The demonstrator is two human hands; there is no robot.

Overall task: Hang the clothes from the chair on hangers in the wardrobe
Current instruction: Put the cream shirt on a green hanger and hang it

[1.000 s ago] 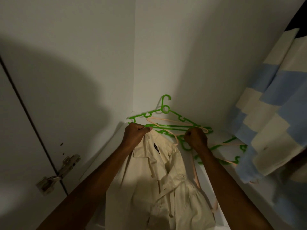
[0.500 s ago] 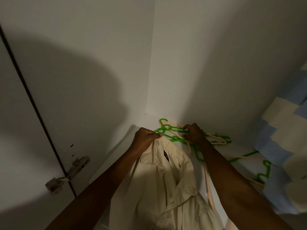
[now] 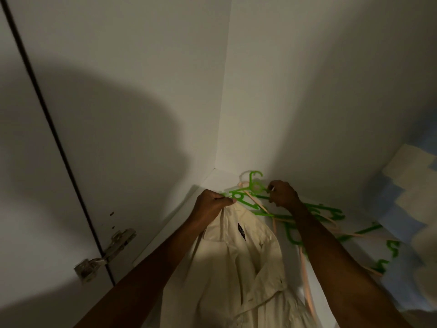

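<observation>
Wardrobe walls (image 3: 307, 91) fill most of what I see, plain white panels meeting in a corner that runs down the middle of the frame, with a broad shadow across the left panel. Along the left edge I can make out the door (image 3: 28, 185) and a metal hinge (image 3: 106, 252) at lower left. At the right edge hangs a blue and cream checked cloth (image 3: 406, 185).

Lower centre, a cream shirt (image 3: 238, 268) drapes downward, its collar bunched at the top with a small dark label showing inside. My left hand (image 3: 211, 204) is closed in a fist around that collar, just below the centre of the frame. Behind and to the right, a tangle of green hangers (image 3: 316, 209) and pale peach hangers (image 3: 305, 280) lies on the white wardrobe floor (image 3: 212, 178).

My right hand (image 3: 282, 194) is curled with fingertips pinching the top green hanger (image 3: 254, 185), near the base of its hook, which rises towards the corner. That hanger's left end reaches the knuckles of my left hand; I cannot tell whether it has entered the shirt.
</observation>
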